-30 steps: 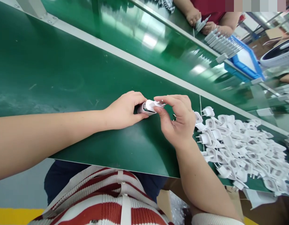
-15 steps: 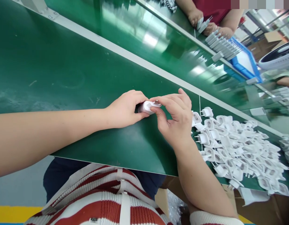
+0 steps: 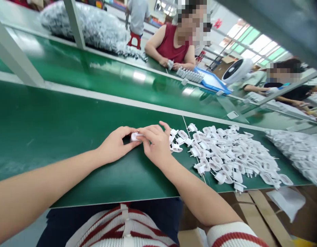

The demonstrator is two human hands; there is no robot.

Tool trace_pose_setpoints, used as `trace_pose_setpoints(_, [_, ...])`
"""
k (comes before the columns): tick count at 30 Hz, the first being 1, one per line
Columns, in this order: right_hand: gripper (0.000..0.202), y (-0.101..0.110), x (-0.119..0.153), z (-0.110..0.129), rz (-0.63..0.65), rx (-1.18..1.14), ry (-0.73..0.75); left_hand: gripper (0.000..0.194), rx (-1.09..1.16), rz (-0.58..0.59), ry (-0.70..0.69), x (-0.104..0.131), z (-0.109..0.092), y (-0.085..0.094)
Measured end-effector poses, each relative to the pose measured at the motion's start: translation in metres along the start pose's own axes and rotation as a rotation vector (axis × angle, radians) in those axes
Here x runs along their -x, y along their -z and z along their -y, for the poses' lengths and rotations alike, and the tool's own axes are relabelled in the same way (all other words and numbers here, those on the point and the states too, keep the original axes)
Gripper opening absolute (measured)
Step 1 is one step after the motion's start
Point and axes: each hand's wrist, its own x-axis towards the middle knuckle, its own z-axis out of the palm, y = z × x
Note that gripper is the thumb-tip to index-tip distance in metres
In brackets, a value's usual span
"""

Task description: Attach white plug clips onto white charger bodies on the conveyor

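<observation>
A small white two-pin plug casing point(image 3: 135, 137) is held between both hands just above the green bench top. My left hand point(image 3: 112, 143) is closed round its left end, with thumb and fingers on opposite sides. My right hand point(image 3: 156, 144) pinches the pin end with thumb and forefinger, its little finger raised. The fingers hide most of the casing and pins. Just right of my right hand lies a spread heap of similar white plug pieces point(image 3: 227, 151), many with pins showing.
A clear bag of white parts point(image 3: 300, 151) lies at the right end of the bench point(image 3: 58, 127). Across the raised rail point(image 3: 109, 99), a person in a red top point(image 3: 177, 46) handles a plug piece. Near them are a blue tray point(image 3: 212, 82) and a white fan point(image 3: 237, 70).
The view has tilted up and levelled, so more of the room shows. Both hands keep their grip on the plug casing and appear lower and further left in the picture.
</observation>
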Motion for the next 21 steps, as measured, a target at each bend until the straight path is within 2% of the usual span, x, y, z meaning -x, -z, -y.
trace_pose_setpoints(4, [0.02,0.001,0.0,-0.001,0.023,-0.154,-0.065,0.035,0.04,0.018,0.054,0.001,-0.003,0.0])
trace_pose_setpoints(8, [0.05,-0.002,0.002,-0.006,0.072,-0.46,-0.296,0.034,0.101,0.06,0.098,0.003,-0.008,0.0])
trace_pose_setpoints(10, [0.049,-0.002,0.002,-0.008,0.057,-0.609,-0.342,0.035,0.136,0.033,0.101,0.003,-0.011,0.0])
trace_pose_setpoints(13, [0.041,0.0,0.002,-0.008,0.009,-0.713,-0.211,0.045,0.303,-0.025,0.114,0.003,-0.015,0.002])
trace_pose_setpoints(16, [0.044,0.008,0.001,-0.006,-0.023,-0.715,-0.065,0.052,0.523,-0.015,0.138,0.004,-0.022,0.006])
trace_pose_setpoints(21, [0.068,0.017,0.0,-0.005,-0.03,-0.727,0.019,0.043,0.742,0.051,0.173,0.005,-0.029,0.013])
